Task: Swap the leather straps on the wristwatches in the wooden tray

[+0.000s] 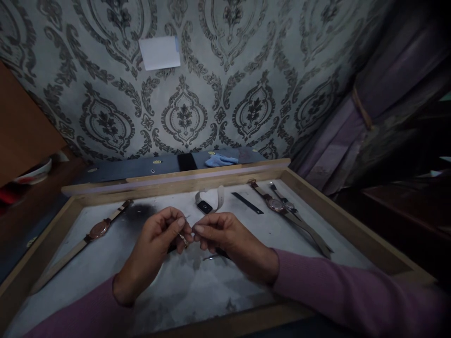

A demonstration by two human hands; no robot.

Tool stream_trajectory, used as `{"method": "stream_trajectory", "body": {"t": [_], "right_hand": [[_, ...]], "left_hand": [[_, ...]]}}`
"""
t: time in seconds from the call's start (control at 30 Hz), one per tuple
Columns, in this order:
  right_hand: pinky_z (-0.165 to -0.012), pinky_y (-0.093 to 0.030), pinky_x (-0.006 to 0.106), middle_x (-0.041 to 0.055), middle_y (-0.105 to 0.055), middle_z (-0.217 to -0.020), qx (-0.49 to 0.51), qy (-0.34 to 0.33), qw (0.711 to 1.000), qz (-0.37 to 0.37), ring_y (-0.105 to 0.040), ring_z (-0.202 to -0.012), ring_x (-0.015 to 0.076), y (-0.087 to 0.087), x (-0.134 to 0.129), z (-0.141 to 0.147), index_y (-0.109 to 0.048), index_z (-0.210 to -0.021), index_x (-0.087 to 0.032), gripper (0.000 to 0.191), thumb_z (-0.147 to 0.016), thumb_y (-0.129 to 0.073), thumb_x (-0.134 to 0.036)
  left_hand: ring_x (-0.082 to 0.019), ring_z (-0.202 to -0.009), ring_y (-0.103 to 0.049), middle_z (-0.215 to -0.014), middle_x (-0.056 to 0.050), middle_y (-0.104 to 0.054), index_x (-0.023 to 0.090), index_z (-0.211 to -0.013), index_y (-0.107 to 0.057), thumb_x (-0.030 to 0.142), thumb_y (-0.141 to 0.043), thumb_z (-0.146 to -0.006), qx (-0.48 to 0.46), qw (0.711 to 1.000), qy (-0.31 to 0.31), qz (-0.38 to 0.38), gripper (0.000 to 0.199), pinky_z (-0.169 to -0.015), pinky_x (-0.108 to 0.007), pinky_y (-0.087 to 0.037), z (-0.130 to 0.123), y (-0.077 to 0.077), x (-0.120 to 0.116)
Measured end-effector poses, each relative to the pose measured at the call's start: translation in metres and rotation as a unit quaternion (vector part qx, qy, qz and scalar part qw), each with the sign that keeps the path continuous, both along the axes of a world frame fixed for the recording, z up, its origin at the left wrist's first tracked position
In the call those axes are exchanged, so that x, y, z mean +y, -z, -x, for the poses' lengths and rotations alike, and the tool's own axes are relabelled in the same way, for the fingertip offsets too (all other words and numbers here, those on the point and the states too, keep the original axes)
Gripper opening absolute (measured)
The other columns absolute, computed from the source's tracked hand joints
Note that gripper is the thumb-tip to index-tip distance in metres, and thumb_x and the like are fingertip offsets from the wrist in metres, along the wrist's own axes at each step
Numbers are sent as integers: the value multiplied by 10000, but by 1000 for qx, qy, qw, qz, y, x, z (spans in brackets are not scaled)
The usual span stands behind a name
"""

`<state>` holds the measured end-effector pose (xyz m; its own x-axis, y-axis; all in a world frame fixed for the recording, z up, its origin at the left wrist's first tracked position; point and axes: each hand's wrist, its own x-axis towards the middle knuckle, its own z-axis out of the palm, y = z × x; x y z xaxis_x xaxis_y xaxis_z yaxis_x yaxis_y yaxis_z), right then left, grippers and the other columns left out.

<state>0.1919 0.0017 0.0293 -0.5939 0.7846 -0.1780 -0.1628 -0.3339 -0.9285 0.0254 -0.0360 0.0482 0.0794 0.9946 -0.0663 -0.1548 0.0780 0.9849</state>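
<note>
The left hand (158, 238) pinches a thin metallic piece (187, 217) between thumb and forefinger; the right hand (230, 234) has its thumb and forefinger closed on what looks like a tiny dark part (193, 228), too small to identify. Both pieces are held up between the hands, above the wooden-framed tray (338, 213), nearer its middle than its sides. Beyond the fingertips lies a smartwatch (204, 206) with a pale strap, and a flat black strip (247, 203) sits to its right. A rose-gold wristwatch (99, 229) lies well apart at the left.

Such fine handling calls for a light pinch, with the wrists braced and the fingertips meeting squarely. Working low over the tray would keep a slipped part inside its rim. The room looks dim, so more light would likely help.
</note>
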Motion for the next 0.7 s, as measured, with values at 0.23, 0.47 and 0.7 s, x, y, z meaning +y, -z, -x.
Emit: {"method": "stream_trajectory", "body": {"t": [0.23,0.47,0.7], "right_hand": [[-485,-324,178,0,-629,-628,15,57,996,65,-496,-537,54,-4,-4,1,-708,-679,-119,263,-603,-834,-337],[-476,-299,181,-24,-585,-583,46,67,993,83,-464,-534,57,-4,-5,3,-674,-656,-133,252,-557,-852,-281],[-460,-263,206,-38,-560,-555,-3,56,996,-63,-401,-483,57,-3,-5,3,-641,-684,-136,284,-650,-792,-375]], "left_hand": [[-115,-568,-539,-674,-20,-611,149,-783,-552,397,-633,-830,63,996,44,-55,265,-461,-194,-415,-2,-1,-5],[-117,-616,-536,-684,-11,-582,149,-812,-580,340,-590,-873,99,987,69,-105,201,-501,-196,-435,-5,2,-10],[-100,-569,-557,-683,-15,-599,140,-774,-570,409,-630,-844,-25,993,93,69,284,-447,-165,-386,0,7,-2]]}}
